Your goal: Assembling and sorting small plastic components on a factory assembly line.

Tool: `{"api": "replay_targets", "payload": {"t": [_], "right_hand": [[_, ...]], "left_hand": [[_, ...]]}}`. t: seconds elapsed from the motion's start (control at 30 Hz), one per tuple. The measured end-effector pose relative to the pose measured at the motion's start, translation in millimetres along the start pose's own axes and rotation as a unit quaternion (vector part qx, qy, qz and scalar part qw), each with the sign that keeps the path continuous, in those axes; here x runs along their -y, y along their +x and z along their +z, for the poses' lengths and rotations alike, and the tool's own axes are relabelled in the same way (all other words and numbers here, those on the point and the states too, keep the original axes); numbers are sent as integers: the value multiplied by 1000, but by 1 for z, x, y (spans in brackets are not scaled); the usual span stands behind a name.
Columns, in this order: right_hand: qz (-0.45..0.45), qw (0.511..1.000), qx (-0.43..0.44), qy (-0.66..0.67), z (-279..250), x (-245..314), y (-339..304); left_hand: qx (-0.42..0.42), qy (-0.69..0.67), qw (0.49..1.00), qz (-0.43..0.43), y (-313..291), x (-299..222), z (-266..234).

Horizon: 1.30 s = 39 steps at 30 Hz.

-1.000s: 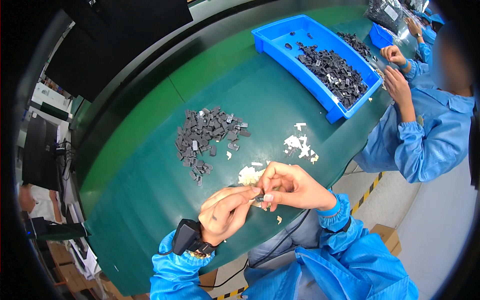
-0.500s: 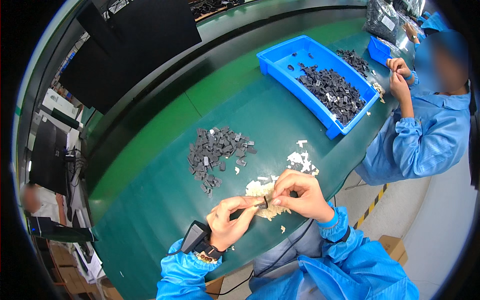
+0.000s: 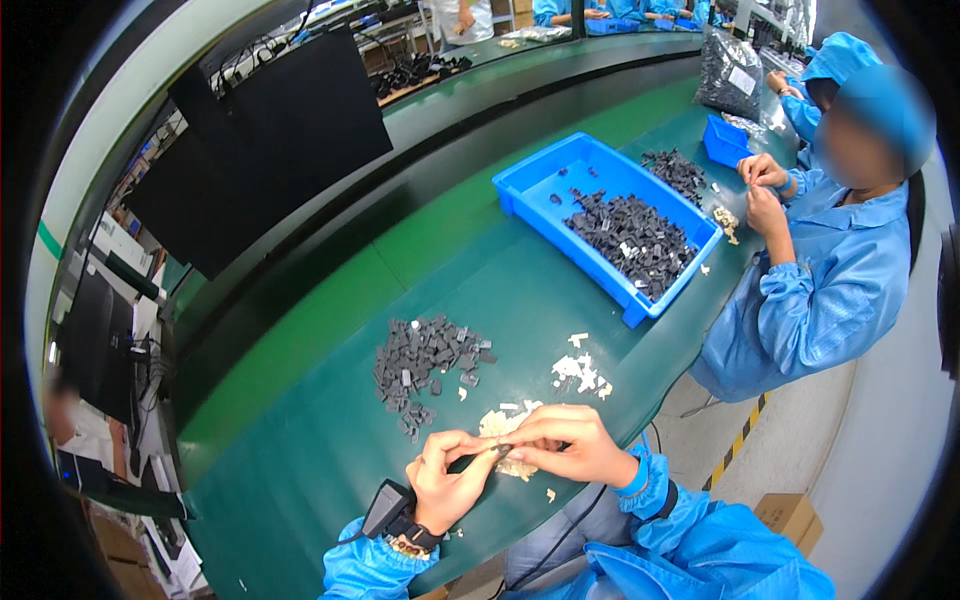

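My left hand (image 3: 447, 482) pinches a small black plastic part (image 3: 503, 450) between thumb and forefinger. From the other side, my right hand (image 3: 575, 447) closes its thumb and fingers on the same part, so the fingertips of both hands meet and cover most of it. Right below them lies a heap of cream-coloured peeled scraps (image 3: 495, 421), partly hidden by my fingers. Beyond my left hand spreads a loose pile of dark grey plastic parts (image 3: 425, 358). White scraps (image 3: 578, 370) lie on the table past my right hand.
A blue tray (image 3: 590, 262) of black parts stands at the far right of the green table (image 3: 300, 470). Beside it a co-worker in blue (image 3: 820, 285) works with both hands, near a small blue bin (image 3: 726, 140) and a bag of dark parts (image 3: 728, 75). A black panel (image 3: 265, 150) rises at the back left.
The view has tilted up, so the table's contents sit lower in the picture. My hands have drawn closer together, and my fingers now cover more of the black part.
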State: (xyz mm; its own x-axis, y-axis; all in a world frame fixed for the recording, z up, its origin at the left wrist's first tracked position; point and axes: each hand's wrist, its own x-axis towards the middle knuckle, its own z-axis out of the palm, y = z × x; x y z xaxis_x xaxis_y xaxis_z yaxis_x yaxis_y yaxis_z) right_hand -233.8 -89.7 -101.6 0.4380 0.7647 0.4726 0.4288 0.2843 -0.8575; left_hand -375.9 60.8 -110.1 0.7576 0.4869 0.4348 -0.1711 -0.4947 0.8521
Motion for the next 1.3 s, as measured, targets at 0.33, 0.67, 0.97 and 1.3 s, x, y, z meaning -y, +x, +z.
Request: {"api": "replay_targets", "payload": {"t": [0.33,0.67,0.97,1.3], "right_hand": [[-1,1000,-2,-25,4,2,3],[8,916,-246,-317,-89,12,21],[26,872,-237,-428,-162,-31,24],[18,933,-159,-321,-54,0,24]], "left_hand": [[22,15,1000,-3,5,0,-4],[152,-15,988,-26,6,2,3],[161,48,986,18,6,2,5],[128,106,984,63,11,5,0]]}}
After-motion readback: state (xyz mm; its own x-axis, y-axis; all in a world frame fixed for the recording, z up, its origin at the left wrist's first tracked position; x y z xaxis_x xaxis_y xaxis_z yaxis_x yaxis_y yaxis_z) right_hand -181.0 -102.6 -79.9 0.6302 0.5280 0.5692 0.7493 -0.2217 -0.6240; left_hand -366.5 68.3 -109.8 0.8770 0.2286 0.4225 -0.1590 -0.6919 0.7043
